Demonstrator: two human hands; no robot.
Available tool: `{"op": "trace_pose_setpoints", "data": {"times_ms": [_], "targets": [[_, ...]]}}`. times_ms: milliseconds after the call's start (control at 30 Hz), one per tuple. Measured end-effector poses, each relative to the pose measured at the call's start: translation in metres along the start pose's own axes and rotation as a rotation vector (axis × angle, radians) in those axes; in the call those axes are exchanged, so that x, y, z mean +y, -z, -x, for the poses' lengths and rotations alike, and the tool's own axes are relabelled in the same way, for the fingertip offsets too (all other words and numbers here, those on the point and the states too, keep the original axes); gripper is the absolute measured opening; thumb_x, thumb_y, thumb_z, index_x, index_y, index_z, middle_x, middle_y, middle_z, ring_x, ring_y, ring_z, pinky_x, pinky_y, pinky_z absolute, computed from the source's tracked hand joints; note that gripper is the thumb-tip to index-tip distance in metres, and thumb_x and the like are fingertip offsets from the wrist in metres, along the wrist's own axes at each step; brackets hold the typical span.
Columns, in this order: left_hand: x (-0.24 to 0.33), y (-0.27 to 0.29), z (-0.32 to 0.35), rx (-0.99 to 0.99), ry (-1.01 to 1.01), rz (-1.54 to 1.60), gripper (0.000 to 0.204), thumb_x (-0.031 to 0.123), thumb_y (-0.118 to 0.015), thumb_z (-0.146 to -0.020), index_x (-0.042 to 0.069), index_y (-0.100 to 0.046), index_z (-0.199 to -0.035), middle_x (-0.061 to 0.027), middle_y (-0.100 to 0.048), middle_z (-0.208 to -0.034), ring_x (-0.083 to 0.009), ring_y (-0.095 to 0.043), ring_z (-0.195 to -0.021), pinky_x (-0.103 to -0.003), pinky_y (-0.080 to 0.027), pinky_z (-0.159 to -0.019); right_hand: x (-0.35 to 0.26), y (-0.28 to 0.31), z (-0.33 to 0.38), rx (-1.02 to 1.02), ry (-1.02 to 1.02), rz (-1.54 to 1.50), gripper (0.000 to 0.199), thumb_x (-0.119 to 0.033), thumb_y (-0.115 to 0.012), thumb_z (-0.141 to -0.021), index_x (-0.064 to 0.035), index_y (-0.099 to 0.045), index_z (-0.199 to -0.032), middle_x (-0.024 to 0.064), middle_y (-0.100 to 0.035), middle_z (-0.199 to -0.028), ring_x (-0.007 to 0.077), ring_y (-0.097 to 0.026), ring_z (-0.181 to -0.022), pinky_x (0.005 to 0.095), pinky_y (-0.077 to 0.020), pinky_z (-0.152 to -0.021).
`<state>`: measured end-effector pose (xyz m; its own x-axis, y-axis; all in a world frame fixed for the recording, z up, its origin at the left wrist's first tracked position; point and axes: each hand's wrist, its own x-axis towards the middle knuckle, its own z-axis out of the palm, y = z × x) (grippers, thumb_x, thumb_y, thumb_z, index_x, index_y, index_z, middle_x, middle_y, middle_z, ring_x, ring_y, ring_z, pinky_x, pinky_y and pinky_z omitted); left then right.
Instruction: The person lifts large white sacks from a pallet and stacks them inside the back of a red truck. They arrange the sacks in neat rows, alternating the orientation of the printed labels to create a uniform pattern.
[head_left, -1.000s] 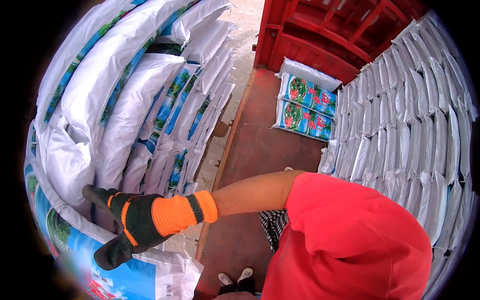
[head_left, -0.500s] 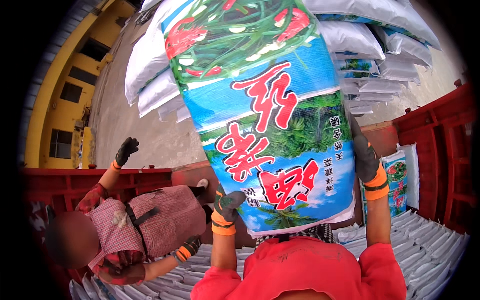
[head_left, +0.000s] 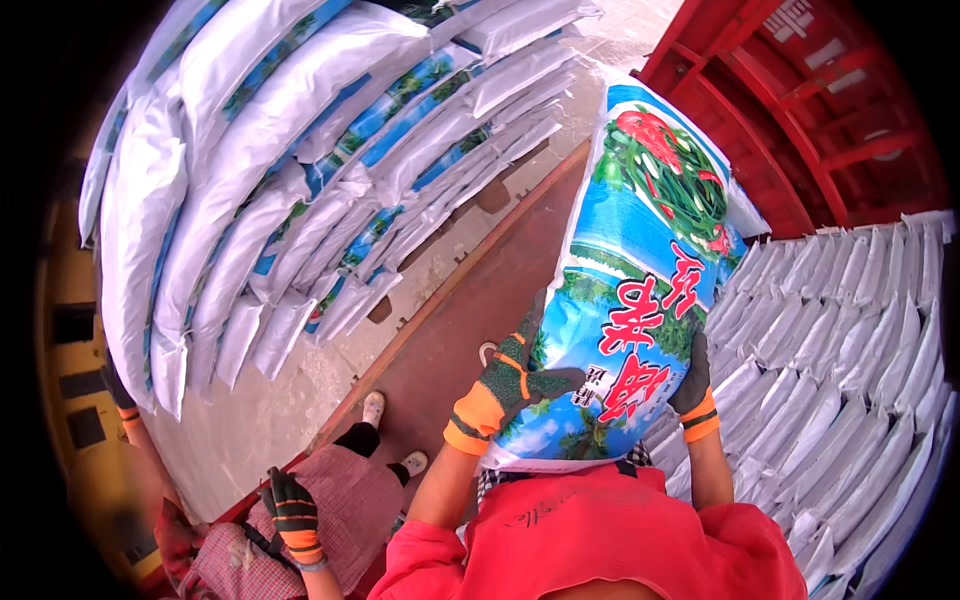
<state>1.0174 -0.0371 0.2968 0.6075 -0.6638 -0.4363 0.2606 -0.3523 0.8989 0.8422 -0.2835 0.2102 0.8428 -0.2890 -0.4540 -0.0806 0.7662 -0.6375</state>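
Note:
A large, filled plastic sack (head_left: 575, 330), printed blue and green with a picture of green strands and red shrimp, leans against my front at waist height. My left hand (head_left: 510, 385), in a dark green glove with orange cuff, grips its left edge, thumb lying across the printed face. On the opposite edge my right hand (head_left: 694, 385), gloved alike, is closed on the sack, its fingertips hidden behind it. The sack's far end tilts away from me toward the red side wall.
Stacked white and blue sacks (head_left: 270, 170) rise at the far left. Rows of packed sacks (head_left: 830, 390) fill the right side. A red metal wall (head_left: 800, 110) stands at the far right. A gloved co-worker in a checked apron (head_left: 330, 500) stands at my left, by the truck-bed edge (head_left: 400, 360).
I have turned to the right with the sack, away from the stack, which now lies at the left. The sack now points toward the red wall. The co-worker's near hand has risen.

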Motion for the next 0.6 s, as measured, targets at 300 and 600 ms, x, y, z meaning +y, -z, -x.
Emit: {"op": "trace_pose_setpoints", "data": {"times_ms": [300,600], "targets": [[-0.078,-0.092,-0.139,-0.477,0.577,0.14,0.066,0.013,-0.071,-0.077,0.005,-0.039,-0.134,-0.0096,-0.059,-0.113,-0.0191,-0.058,-0.097,-0.032,-0.049,-0.083,0.11,0.1,0.048,0.575,-0.103,-0.636,0.054,-0.038,-0.064,-0.084,-0.0107,-0.048,-0.127,0.0088,-0.06,-0.117,0.0206,-0.06,-0.1,0.034,-0.0492,-0.088],[-0.165,-0.179,-0.233,-0.565,0.912,-0.134,0.078,0.016,-0.076,-0.073,0.005,-0.035,-0.138,-0.0123,-0.055,-0.123,-0.0241,-0.054,-0.108,-0.036,-0.044,-0.093,0.195,0.2,0.05,0.805,-0.134,-0.774,0.048,-0.04,-0.059,-0.087,-0.0143,-0.049,-0.125,0.0069,-0.062,-0.109,0.0182,-0.062,-0.091,0.0349,-0.0519,-0.081]]}}
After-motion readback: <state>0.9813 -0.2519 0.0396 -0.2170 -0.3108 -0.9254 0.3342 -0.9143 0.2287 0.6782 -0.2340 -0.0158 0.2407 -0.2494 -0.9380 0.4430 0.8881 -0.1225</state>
